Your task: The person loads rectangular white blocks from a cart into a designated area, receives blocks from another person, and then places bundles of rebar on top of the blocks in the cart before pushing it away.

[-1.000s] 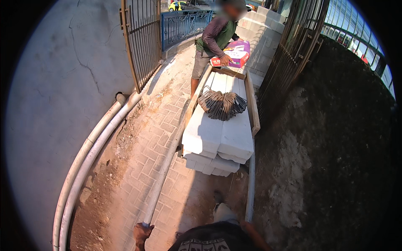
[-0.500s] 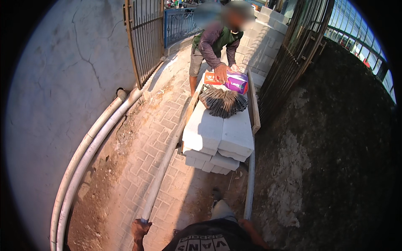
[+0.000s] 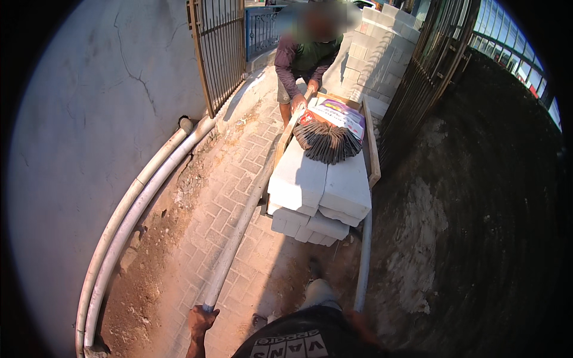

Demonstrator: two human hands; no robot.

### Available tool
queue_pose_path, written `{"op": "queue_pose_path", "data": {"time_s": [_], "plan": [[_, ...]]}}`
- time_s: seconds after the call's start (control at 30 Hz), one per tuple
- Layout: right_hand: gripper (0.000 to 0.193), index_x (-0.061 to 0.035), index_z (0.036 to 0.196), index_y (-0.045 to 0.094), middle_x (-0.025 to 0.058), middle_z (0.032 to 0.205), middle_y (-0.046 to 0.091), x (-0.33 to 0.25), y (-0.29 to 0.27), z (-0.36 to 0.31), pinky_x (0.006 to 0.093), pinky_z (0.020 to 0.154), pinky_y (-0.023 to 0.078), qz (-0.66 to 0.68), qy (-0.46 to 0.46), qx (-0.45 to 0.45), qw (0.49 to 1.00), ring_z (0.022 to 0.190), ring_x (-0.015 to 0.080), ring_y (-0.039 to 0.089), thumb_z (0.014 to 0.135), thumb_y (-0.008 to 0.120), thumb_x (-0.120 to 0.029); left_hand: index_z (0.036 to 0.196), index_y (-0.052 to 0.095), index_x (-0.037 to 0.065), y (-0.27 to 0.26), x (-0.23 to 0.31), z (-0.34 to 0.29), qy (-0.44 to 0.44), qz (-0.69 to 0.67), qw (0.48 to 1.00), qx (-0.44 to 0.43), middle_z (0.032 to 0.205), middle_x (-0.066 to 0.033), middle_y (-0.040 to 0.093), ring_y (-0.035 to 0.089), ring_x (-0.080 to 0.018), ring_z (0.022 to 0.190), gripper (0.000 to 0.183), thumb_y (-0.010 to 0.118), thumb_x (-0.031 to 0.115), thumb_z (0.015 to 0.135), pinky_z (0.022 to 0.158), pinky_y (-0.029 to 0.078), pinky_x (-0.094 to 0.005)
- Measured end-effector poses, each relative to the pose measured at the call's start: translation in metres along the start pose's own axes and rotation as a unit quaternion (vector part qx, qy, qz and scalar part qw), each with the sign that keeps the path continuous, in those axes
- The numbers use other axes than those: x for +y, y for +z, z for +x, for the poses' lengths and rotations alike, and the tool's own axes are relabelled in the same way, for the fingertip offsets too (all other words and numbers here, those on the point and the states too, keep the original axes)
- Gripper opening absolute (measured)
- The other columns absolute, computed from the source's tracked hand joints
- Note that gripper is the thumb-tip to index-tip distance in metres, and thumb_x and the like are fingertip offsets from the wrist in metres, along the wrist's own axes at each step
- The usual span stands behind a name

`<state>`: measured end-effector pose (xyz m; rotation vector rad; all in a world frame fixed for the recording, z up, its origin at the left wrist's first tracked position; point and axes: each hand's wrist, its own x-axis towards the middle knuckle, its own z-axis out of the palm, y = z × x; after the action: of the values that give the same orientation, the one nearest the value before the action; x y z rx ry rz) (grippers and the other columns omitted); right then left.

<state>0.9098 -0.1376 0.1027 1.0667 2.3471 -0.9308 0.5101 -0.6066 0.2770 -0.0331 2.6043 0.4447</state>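
Note:
At the lower left, my left hand (image 3: 203, 320) is closed around the end of a handcart's long left handle (image 3: 236, 253). My right hand (image 3: 360, 324), dim in shadow and partly behind my shirt, meets the end of the right handle (image 3: 363, 265) and appears closed on it. Between the handles, white blocks (image 3: 296, 179) are stacked in layers on the handcart. On top lies a fanned bundle of dark strips (image 3: 329, 143), partly under a white and purple bag (image 3: 340, 116). A wooden side board (image 3: 371, 143) edges the load.
A co-worker (image 3: 301, 62) bends at the cart's far end, both hands on its left side rail. A metal gate leaf (image 3: 218, 53) and another gate leaf (image 3: 433, 65) flank the passage. Pipes (image 3: 134, 209) run along the left wall. More blocks (image 3: 382, 51) are stacked behind.
The co-worker's hands have moved from the packages to the cart's left rail. The bag now lies flatter against the dark bundle. My hands stay at the handles.

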Motion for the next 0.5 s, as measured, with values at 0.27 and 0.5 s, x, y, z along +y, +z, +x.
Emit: {"op": "queue_pose_path", "data": {"time_s": [0.27,0.5], "plan": [[0.064,0.0027,0.117,0.068,0.0245,0.115,0.071,-0.041,-0.003,-0.020,0.0496,0.096,0.052,0.131,0.304,0.139,0.933,0.113,0.0378,0.068,0.083,0.076,-0.050,0.088,0.075,-0.004,0.012,-0.006,-0.022,-0.021,0.000,0.998,0.063,0.083,-0.0267,0.073,0.074,-0.0405,0.080,0.056,0.088,0.046,0.067,0.072,0.058,-0.0485],[0.076,0.0070,0.115,0.065,0.0243,0.111,0.071,-0.112,-0.029,-0.044,0.0488,0.091,0.054,0.155,0.268,0.199,0.930,0.112,0.0397,0.068,0.073,0.083,-0.054,0.088,0.075,-0.005,-0.001,-0.008,-0.027,-0.039,0.006,0.998,0.049,0.087,-0.0278,0.073,0.074,-0.0405,0.083,0.056,0.088,0.045,0.067,0.073,0.058,-0.0479]]}}
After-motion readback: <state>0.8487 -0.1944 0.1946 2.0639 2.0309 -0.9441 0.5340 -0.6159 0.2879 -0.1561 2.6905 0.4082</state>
